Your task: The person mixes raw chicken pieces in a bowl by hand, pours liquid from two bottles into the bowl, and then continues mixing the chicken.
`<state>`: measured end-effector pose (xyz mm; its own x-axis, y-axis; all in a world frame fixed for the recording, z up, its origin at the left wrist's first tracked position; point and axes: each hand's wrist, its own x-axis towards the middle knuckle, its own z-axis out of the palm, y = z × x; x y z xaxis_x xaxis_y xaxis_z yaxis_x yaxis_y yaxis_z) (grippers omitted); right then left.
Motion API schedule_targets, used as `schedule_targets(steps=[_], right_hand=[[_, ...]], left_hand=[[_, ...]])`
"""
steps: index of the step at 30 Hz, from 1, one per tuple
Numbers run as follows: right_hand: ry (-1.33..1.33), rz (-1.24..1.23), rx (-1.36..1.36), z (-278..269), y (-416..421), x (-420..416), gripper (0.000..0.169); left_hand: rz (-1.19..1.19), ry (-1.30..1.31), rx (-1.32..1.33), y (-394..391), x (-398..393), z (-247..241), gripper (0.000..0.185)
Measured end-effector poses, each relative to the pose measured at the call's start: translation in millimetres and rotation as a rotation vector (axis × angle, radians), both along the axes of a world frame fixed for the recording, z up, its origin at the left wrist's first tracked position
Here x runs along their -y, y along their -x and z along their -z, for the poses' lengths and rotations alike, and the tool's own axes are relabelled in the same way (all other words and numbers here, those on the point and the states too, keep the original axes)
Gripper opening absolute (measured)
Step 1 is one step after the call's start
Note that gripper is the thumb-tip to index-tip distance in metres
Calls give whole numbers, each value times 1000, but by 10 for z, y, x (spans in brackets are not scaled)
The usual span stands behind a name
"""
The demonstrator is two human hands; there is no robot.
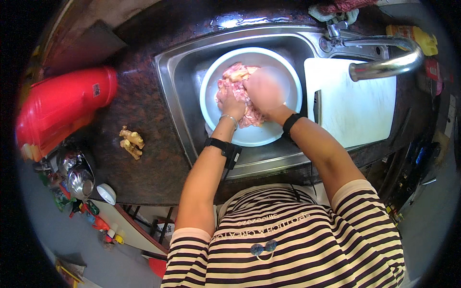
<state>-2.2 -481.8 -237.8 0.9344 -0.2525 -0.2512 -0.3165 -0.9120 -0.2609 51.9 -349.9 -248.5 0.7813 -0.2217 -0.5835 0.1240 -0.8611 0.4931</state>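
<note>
Both my hands are inside a round white basin (292,68) that stands in a stainless steel sink (187,82). Pieces of raw pink meat with yellowish skin or fat (236,74) are heaped in it. My left hand (232,106) presses into the heap from the near left, its fingertips partly hidden among the pieces. On the right side of the heap is my right hand (268,90); a blurred patch covers it, hiding the fingers. How firmly either hand grips the meat does not show.
A chrome faucet (385,70) arches over a white cutting board (354,104) right of the basin. Ginger root (132,142) lies on the dark stone counter (155,172) to the left, near a red thermos flask (68,104). A small white bowl (106,193) sits by the counter's edge.
</note>
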Motion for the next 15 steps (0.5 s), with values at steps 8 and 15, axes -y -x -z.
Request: schedule_targets(steps=[8, 15], right_hand=[[-498, 526, -271, -86, -72, 490, 51], [-300, 532, 87, -100, 250, 353, 46]], left_hand=[[286, 165, 383, 0, 54, -166, 43], [668, -47, 357, 130, 531, 63, 28]])
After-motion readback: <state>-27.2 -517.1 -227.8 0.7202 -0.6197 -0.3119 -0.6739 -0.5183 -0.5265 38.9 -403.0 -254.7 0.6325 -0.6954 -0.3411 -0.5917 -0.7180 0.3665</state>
